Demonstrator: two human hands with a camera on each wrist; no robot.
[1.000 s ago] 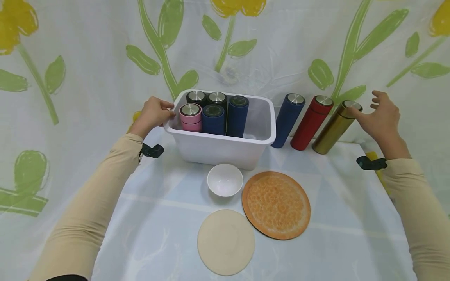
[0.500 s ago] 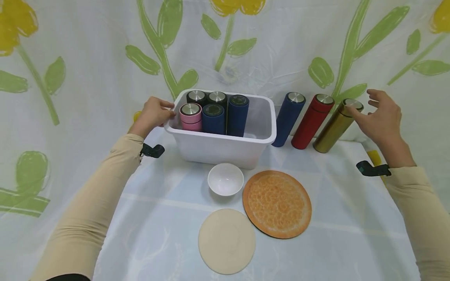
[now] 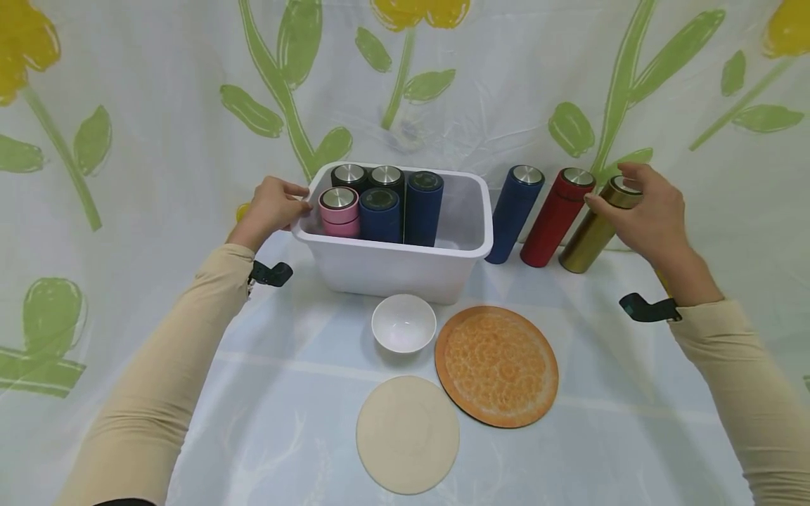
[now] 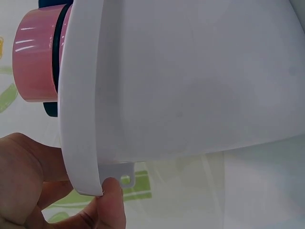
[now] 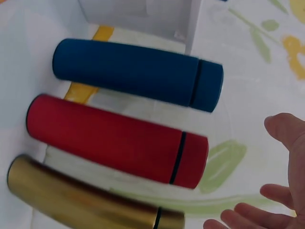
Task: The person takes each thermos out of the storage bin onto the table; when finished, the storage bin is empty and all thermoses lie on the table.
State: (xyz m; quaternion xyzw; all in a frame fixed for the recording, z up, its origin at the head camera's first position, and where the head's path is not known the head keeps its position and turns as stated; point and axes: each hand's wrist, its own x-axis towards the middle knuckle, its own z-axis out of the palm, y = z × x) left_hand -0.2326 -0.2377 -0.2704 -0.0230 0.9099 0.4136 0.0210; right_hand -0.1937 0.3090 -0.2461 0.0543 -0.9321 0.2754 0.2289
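My left hand [image 3: 272, 209] pinches the left rim of a white plastic bin [image 3: 392, 270]; in the left wrist view, thumb and fingers sit either side of the rim [image 4: 78, 143]. Several vacuum flasks stand in the bin, among them a pink flask [image 3: 340, 216] and dark blue and black ones. To the bin's right lean a blue flask [image 3: 517, 211], a red flask [image 3: 557, 218] and a gold flask [image 3: 591, 235]. Hovering by the gold flask's lid is my right hand [image 3: 654, 218], thumb and fingers spread apart, holding nothing. In the right wrist view, its fingers are off the flasks.
In front of the bin stands a white bowl [image 3: 403, 327]. A round orange-brown mat [image 3: 500, 365] and a round cream disc [image 3: 408, 436] lie nearer on the pale table cover. Behind everything hangs a flower-patterned curtain [image 3: 190, 105], close to the leaning flasks.
My right hand has shifted left, from the gold flask's right side to over its top, with the thumb now toward the red flask. The left hand has stayed on the bin rim.
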